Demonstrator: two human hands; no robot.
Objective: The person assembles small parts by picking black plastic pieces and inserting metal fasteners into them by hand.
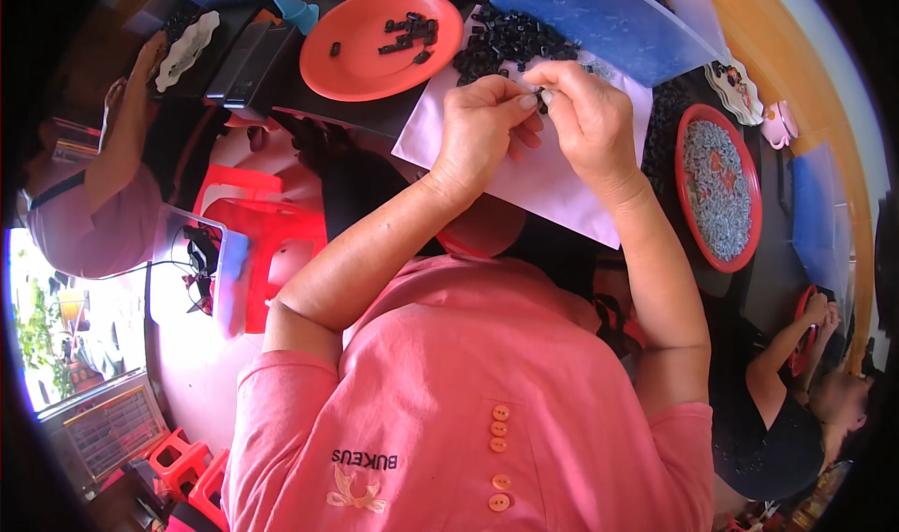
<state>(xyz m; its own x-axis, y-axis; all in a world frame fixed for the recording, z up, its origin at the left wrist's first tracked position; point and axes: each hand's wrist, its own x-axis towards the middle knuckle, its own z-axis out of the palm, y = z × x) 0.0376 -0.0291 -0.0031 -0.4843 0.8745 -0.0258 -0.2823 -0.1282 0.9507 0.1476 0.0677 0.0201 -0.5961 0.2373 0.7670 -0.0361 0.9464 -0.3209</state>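
Note:
My left hand (479,131) and my right hand (590,125) meet fingertip to fingertip above a pale pink sheet (552,199). Between the left thumb and forefinger a small black part (539,101) is pinched, mostly covered by the fingers. The right thumb and fingers are closed right against it; whatever they grip is too small to make out. Just beyond the hands lies a heap of small black parts (515,43). To the left, an orange-red plate (342,75) carries several more black parts (412,36).
A translucent blue bin (609,26) stands behind the heap. At right, a red tray (685,190) holds many small silvery pieces (719,190), near a scalloped white dish (735,92). Co-workers sit left (94,195) and right (777,420). A small blue fan (290,3) stands far left.

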